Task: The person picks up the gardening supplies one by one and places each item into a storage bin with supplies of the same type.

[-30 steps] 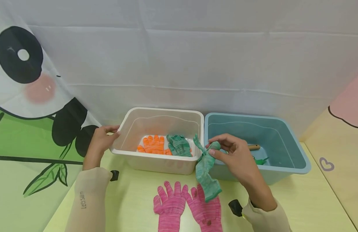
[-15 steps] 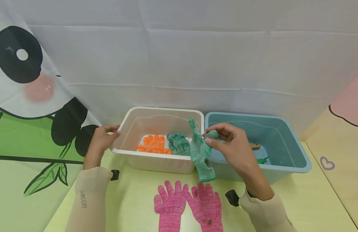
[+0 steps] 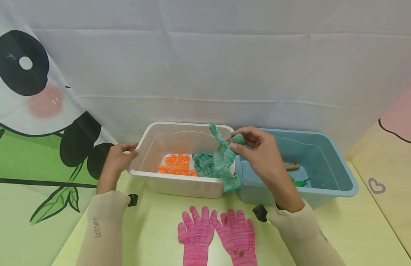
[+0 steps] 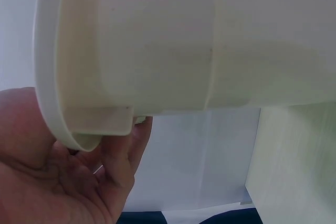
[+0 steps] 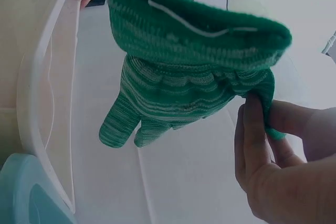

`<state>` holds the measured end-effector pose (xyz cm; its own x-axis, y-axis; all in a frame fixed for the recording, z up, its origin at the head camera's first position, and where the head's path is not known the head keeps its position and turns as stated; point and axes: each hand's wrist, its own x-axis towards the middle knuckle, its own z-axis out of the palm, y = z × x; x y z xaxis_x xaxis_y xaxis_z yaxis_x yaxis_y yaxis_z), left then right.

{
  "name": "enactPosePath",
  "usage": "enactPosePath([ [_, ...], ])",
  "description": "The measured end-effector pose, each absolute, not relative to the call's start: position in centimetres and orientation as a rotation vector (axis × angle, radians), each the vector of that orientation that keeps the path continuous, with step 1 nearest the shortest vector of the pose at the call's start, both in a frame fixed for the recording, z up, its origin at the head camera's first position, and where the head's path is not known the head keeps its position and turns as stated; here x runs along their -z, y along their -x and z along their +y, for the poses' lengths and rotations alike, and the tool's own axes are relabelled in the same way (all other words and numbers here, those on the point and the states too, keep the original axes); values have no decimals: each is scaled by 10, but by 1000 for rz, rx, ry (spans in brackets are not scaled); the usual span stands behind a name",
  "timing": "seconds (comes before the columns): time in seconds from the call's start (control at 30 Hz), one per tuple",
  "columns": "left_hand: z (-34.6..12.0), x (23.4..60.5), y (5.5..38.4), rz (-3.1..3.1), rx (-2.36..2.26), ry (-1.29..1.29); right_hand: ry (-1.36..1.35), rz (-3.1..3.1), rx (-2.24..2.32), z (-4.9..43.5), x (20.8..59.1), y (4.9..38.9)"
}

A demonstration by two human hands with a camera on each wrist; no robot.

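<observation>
My right hand pinches a green knit glove between thumb and fingers, over the right end of the white tub. In the right wrist view the glove's open cuff faces the camera and its loose fingers point away. On the tub's left side my left hand grips the rim; the left wrist view has the fingers bent under its lip. An orange glove and another green glove lie inside, the latter partly covered by the hanging one.
Two pink gloves lie side by side on the pale yellow table before the tubs, the right one spotted dark. A blue tub adjoins the white one, holding a wooden handle and a green item. A white cloth hangs behind.
My right hand has carried the green glove up and left, from in front of the tubs to over the white tub's right end. My left hand has stayed on the rim.
</observation>
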<state>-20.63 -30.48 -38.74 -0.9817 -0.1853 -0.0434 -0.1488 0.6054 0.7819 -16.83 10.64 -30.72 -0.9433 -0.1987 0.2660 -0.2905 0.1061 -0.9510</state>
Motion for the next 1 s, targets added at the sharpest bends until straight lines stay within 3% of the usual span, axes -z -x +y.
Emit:
enactPosePath([
  [1.0, -306, 389, 207, -2764, 1375, -308, -434, -2237, -2058, 73, 303, 206],
])
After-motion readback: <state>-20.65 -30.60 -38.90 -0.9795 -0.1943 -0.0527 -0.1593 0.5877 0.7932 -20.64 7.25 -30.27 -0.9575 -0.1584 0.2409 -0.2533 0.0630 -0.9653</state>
